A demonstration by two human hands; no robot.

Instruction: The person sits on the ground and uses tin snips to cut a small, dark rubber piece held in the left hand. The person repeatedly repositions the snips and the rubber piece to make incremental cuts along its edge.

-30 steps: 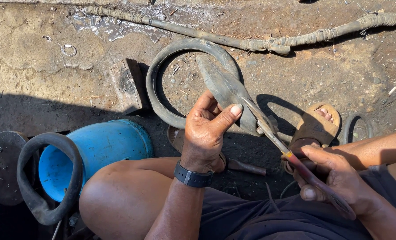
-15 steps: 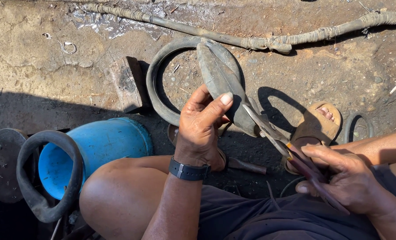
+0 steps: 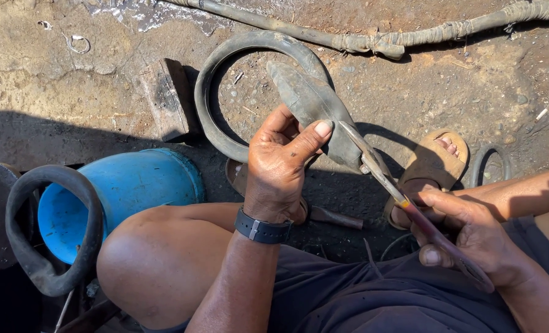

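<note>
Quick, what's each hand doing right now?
Left hand: closed on the grey rubber strip.
Right hand: closed on the handles of the shears, blades at the strip.

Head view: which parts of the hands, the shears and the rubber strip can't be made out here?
- Shears: the handle ends sit inside the right hand, so their shape is hidden.
- Rubber strip: its lower part is covered by the left hand; whether the blades have bitten into it cannot be told.
- Blue bucket: its inside is partly hidden by the inner tube draped over the rim.
</note>
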